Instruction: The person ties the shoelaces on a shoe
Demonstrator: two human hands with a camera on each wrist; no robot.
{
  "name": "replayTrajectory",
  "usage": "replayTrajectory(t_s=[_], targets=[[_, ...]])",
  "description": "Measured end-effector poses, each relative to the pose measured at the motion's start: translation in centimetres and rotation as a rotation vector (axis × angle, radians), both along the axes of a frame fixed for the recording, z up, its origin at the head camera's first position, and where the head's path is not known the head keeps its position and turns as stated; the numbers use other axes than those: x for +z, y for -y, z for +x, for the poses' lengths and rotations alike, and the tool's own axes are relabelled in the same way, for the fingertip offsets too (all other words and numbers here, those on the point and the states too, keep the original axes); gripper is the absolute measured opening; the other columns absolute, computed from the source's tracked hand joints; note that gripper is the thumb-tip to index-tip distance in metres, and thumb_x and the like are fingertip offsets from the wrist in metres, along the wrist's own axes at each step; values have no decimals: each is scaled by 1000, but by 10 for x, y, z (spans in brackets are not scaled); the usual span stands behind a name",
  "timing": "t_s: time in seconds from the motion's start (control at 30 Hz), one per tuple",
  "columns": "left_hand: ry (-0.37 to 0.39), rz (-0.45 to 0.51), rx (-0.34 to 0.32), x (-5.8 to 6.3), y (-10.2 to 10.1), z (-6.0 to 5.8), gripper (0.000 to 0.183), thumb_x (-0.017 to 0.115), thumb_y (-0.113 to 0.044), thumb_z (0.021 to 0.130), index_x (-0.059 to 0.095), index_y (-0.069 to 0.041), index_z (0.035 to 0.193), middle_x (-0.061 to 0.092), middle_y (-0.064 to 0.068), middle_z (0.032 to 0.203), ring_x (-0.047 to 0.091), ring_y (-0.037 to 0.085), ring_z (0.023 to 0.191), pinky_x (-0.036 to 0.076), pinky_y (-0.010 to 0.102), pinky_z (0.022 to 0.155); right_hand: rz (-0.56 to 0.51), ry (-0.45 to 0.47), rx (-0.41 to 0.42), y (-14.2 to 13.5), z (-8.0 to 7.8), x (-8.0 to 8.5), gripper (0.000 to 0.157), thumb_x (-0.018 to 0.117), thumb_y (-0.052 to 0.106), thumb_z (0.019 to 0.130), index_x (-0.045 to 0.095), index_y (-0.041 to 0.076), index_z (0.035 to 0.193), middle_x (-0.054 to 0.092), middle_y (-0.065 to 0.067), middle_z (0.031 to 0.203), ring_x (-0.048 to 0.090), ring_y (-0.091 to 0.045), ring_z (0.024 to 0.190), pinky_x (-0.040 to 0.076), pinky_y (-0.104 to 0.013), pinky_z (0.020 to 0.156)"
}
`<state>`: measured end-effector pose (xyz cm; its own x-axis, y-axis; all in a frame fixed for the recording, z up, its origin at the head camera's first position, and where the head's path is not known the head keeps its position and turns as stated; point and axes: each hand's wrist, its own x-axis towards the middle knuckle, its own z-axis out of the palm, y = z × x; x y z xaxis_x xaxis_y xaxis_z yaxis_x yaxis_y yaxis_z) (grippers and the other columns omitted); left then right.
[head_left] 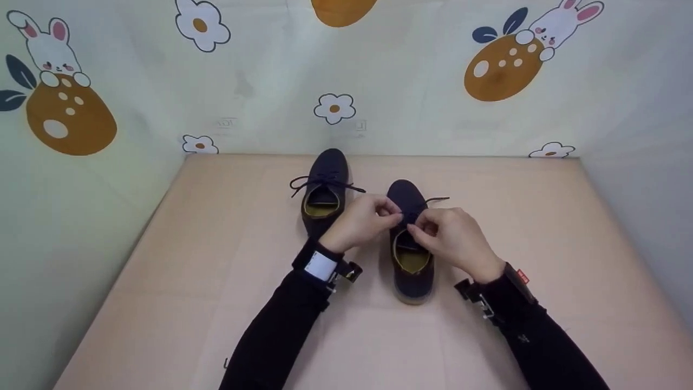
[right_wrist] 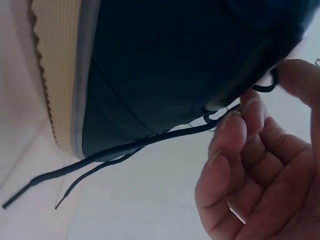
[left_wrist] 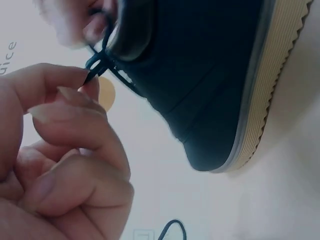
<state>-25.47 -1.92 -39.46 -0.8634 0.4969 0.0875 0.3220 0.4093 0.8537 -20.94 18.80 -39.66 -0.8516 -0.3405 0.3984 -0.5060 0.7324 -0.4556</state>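
A dark navy lace-up shoe stands on the table, toe pointing away, its yellowish insole showing. Over its tongue my left hand pinches the shoelace between thumb and forefinger, close to where the strands cross in a small knot. From the other side my right hand pinches the lace too, a small loop of it curving by the thumb in the right wrist view. Two loose lace ends hang past the shoe's side there. The left wrist view shows the ridged cream sole.
A matching shoe stands to the left, partly behind my left hand, its lace tied in a bow. The pale tabletop meets a printed backdrop with rabbits and flowers at the back. Plain cloth walls rise at both sides.
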Motion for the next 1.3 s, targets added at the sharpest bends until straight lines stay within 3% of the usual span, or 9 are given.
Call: replayTrajectory(t_s=[0.17,0.33,0.6,0.7,0.83,0.97,1.1,1.3], targets=[[33,-1,-9,5,5,1,10,68,-15,93,71,-5,92,62,-3,75,53,8,63,42,22,56,-46,77,23,-11,-3,6,16,72,17,92,69,14,76,59,10,66,51,-8,57,42,-26,54],[-6,-41,12,6,10,-1,10,67,-14,91,72,-6,88,62,-4,74,53,9,64,41,22,58,-108,147,-6,-16,-4,8,16,70,19,94,69,13,79,61,8,66,52,-10,57,42,-24,53],[-79,-239,230,10,19,3,19,75,-26,83,68,-14,70,62,-5,70,55,15,63,43,29,60,-131,332,-75,-30,-9,4,19,66,17,94,66,11,76,60,4,61,56,-13,52,39,-24,50],[-102,-276,259,11,20,4,22,76,-29,82,67,-15,68,63,-5,69,56,16,63,44,31,60,-130,386,-89,-36,-12,2,20,64,16,95,66,10,75,59,3,59,55,-14,53,37,-24,50],[-89,-293,229,11,20,4,16,73,-26,82,68,-14,74,62,-4,72,56,15,64,45,30,60,-142,433,-81,-40,-13,1,21,62,18,97,65,9,77,58,3,58,56,-17,55,37,-24,51],[-65,-252,121,9,18,1,15,70,-25,89,70,-11,83,60,-4,73,54,12,62,44,27,58,-183,453,-55,-39,-12,3,19,61,20,99,64,7,84,59,1,60,60,-25,59,39,-26,53],[-52,-219,23,6,18,0,26,64,-27,98,71,-8,82,56,-4,66,49,10,55,40,25,53,-211,463,-29,-37,-12,3,21,61,23,100,62,8,85,58,-1,59,60,-25,58,39,-26,54],[-108,-298,15,6,18,0,30,58,-24,102,70,-10,78,58,-6,69,46,10,58,37,25,57,-228,487,-2,-39,-14,-3,24,62,18,98,59,8,77,55,-1,56,53,-16,53,37,-24,52]])
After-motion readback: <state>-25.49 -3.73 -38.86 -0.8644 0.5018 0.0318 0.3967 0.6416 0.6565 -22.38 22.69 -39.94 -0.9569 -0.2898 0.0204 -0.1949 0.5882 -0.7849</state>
